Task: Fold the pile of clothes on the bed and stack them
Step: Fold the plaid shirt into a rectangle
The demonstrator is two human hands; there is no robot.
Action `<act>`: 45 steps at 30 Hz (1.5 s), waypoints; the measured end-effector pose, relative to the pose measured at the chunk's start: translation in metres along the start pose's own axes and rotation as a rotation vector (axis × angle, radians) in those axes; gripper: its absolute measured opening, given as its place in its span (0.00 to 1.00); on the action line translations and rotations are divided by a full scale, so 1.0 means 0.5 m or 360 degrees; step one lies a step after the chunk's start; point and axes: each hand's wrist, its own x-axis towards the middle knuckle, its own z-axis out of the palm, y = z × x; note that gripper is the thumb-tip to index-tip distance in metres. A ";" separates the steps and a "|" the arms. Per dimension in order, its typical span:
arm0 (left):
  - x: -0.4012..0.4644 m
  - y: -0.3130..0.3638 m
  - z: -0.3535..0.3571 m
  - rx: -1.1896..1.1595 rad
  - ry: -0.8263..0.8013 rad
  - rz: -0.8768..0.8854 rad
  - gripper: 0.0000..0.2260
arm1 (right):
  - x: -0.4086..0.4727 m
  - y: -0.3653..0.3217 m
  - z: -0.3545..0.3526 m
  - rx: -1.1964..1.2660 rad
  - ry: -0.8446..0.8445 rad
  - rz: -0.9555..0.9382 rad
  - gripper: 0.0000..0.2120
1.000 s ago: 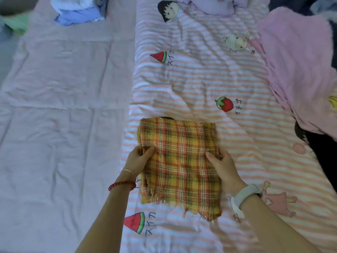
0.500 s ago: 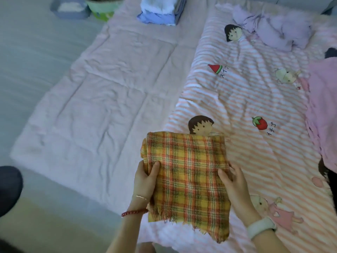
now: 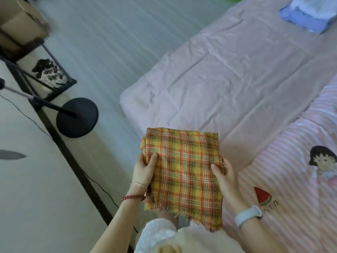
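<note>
Since a second ago we have lifted the folded yellow-and-orange plaid fringed cloth (image 3: 184, 172) off the pink striped cartoon quilt (image 3: 299, 179) and swung it left, over the plain pink sheet's (image 3: 228, 73) near corner. Our left hand (image 3: 144, 170) and right hand (image 3: 225, 177) each grasp a side edge, thumbs on top, probably to keep the folds flat for carrying to the blue-and-white folded stack (image 3: 308, 17) far right. We see no containers holding clothes.

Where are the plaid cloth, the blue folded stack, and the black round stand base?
plaid cloth (image 3: 184, 170), head view, middle of its top face.
blue folded stack (image 3: 308, 17), head view, upper fabric.
black round stand base (image 3: 77, 117), head view, disc's centre.
</note>
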 end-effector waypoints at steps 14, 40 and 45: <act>0.336 0.119 -0.429 -0.0350 0.0424 -0.0107 0.10 | 0.219 -0.304 0.541 -0.0112 -0.0401 -0.0143 0.19; 1.362 0.954 -0.624 0.0052 -0.0188 0.0385 0.07 | 0.925 -0.969 1.068 0.0315 0.0439 -0.0248 0.09; 1.449 1.094 -0.482 0.0290 -0.0524 0.0472 0.10 | 0.986 -1.030 0.997 0.0525 0.0766 -0.0173 0.14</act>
